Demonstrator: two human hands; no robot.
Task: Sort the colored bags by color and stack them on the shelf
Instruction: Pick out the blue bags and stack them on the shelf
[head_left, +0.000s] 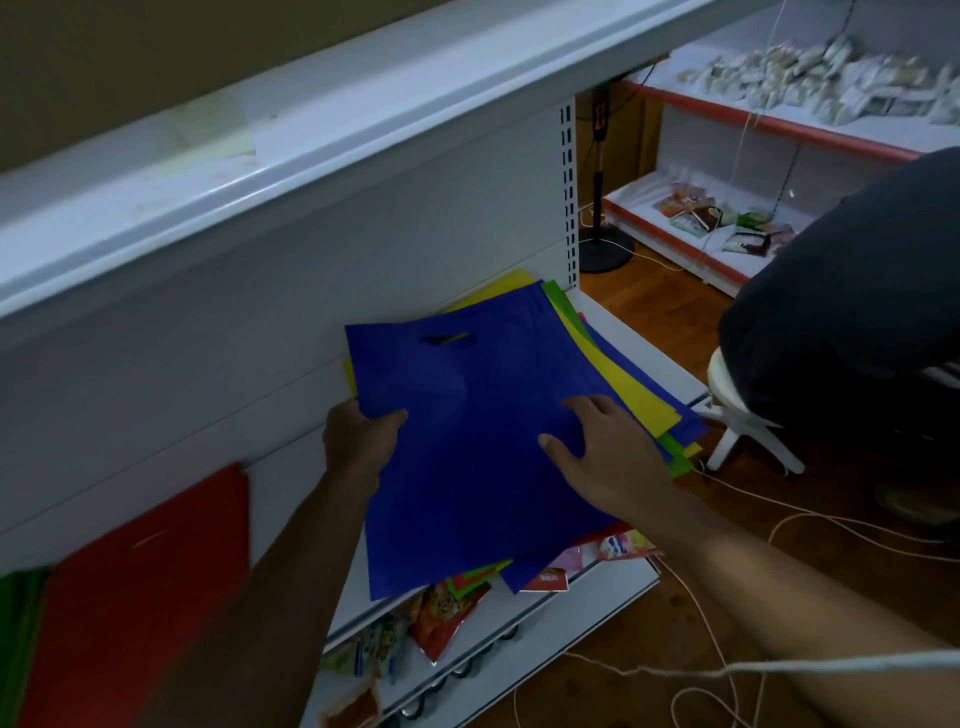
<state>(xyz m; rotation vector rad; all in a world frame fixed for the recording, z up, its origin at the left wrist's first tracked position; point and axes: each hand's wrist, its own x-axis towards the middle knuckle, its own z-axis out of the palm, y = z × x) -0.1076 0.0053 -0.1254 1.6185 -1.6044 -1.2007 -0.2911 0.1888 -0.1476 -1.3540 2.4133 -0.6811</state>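
A flat blue bag (467, 415) with a cut-out handle lies on top of a mixed pile on the white shelf (649, 353). My left hand (358, 441) grips the blue bag's left edge, thumb on top. Spread flat, my right hand (602, 447) presses on the bag's right side. Under it fan out yellow bags (628, 379), green bags (563, 304) and another blue one. A red bag (140, 587) lies at the lower left, with a green bag (18, 634) beside it at the frame edge.
Snack packets (441, 613) lie on the lower shelf under the pile. A person in dark clothes (852, 296) sits on a white stool (737, 421) at the right. White cords (779, 525) trail over the wooden floor. Further shelves with packets stand behind.
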